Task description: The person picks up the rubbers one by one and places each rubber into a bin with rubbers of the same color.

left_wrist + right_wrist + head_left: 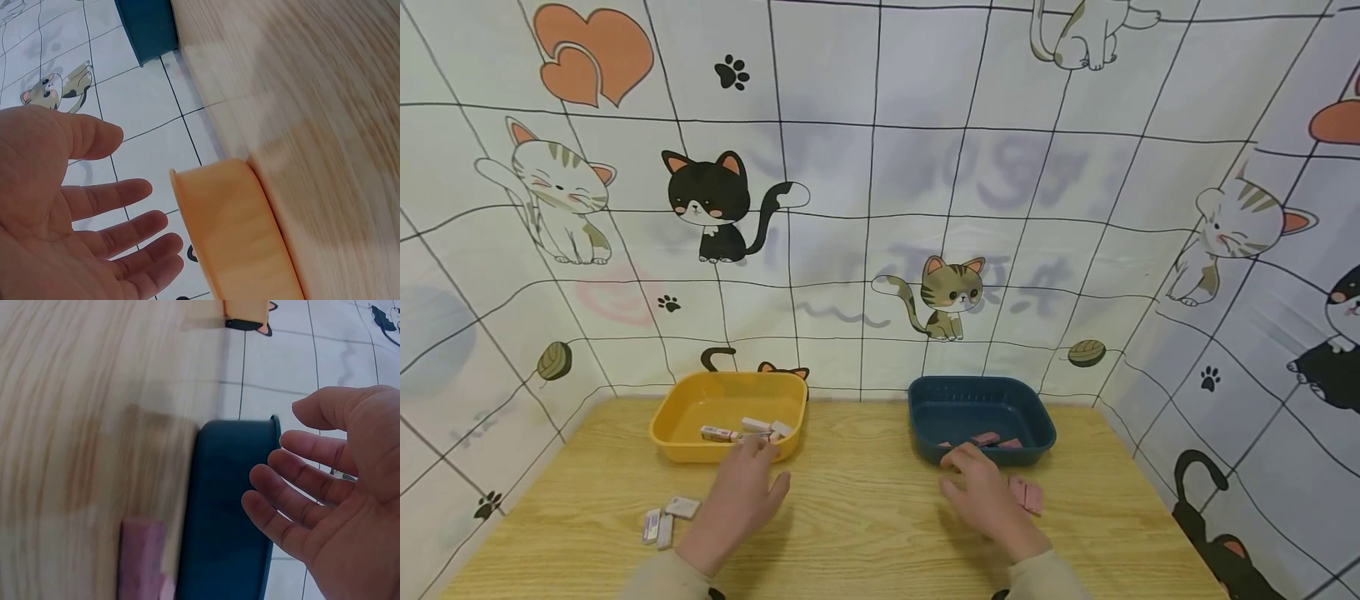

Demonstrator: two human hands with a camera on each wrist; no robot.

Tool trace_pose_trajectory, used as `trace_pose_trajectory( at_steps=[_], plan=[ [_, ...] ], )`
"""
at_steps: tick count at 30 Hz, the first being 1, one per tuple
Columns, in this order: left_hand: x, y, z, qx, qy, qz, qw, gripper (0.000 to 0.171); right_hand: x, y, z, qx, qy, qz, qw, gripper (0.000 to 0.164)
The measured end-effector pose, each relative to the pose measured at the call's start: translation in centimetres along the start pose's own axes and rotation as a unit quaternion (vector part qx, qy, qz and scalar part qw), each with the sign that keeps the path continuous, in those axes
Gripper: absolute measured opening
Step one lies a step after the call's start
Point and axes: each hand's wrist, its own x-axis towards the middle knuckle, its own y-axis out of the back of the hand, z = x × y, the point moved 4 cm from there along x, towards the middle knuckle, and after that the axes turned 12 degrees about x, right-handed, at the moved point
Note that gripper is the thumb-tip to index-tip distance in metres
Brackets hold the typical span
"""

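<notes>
My left hand [735, 500] hovers at the front rim of a yellow bin [688, 454]; in the left wrist view its fingers are spread and hold nothing. Inside that bin lie several small white blocks [720, 434], eraser-like, some with printed sleeves. On the right, my right hand [985, 500] is near the front left edge of a dark blue bin [1037, 450], its fingers loosely bent with nothing in them. A few pink blocks [986, 438] lie in the blue bin. More pink blocks [1033, 498] rest on the table beside my right hand, partly hidden by it.
Three white blocks [682, 507] lie on the wooden table [857, 500] left of my left hand. A white cloth [827, 250] with grid lines and cartoon cats hangs behind the bins and along both sides.
</notes>
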Motion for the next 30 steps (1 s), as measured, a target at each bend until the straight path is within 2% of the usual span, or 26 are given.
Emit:
trace_pose_trajectory(
  at_steps=[15,25,30],
  plan=[
    [0.3,-0.4,2.8,-0.022,-0.020,-0.011,0.9995,0.029,-1.0,2.0,2.8,-0.044,-0.051,-0.008,0.998,0.012],
    [0.1,-0.6,4.2,-0.045,-0.032,-0.003,0.9985,0.025,-1.7,3.5,5.0,-0.066,-0.088,-0.012,0.994,0.014],
    [0.0,-0.6,4.9,-0.052,-0.044,-0.009,0.9977,0.025,-1.8,3.8,6.0,-0.078,-0.076,-0.003,0.994,0.013]
  ],
)
